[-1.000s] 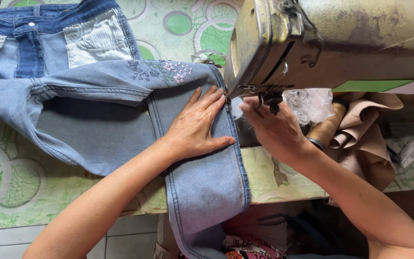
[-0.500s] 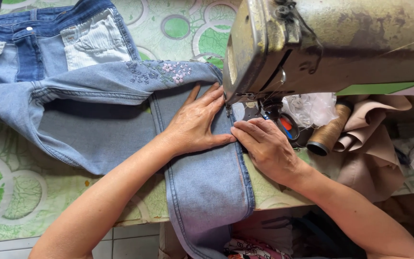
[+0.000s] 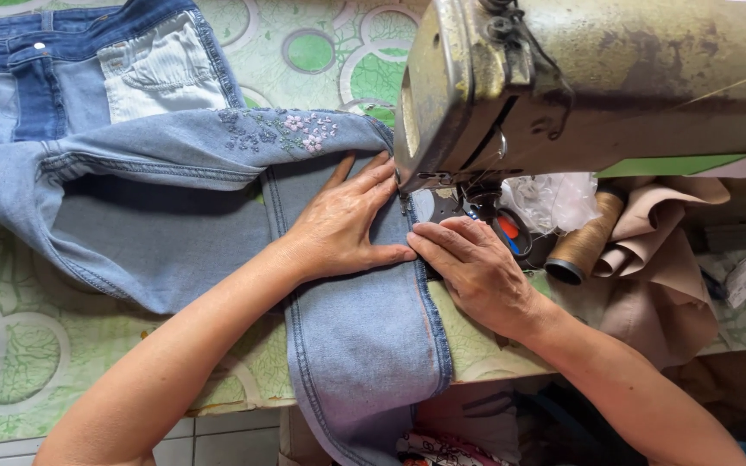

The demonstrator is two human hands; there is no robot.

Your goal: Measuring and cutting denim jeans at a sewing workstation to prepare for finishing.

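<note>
Pressing flat with fingers spread, the left hand holds the light blue denim jeans leg down on the green patterned table, just near of the old metal sewing machine's head. Beside it, the right hand rests on the leg's right seam edge, fingers together and flat, thumb tips almost touching. A tan thread spool lies to the right.

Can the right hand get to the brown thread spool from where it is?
Probably yes. The right hand lies flat at the jeans edge; the thread spool lies just beyond it, with only a small red-and-blue item between.
</note>
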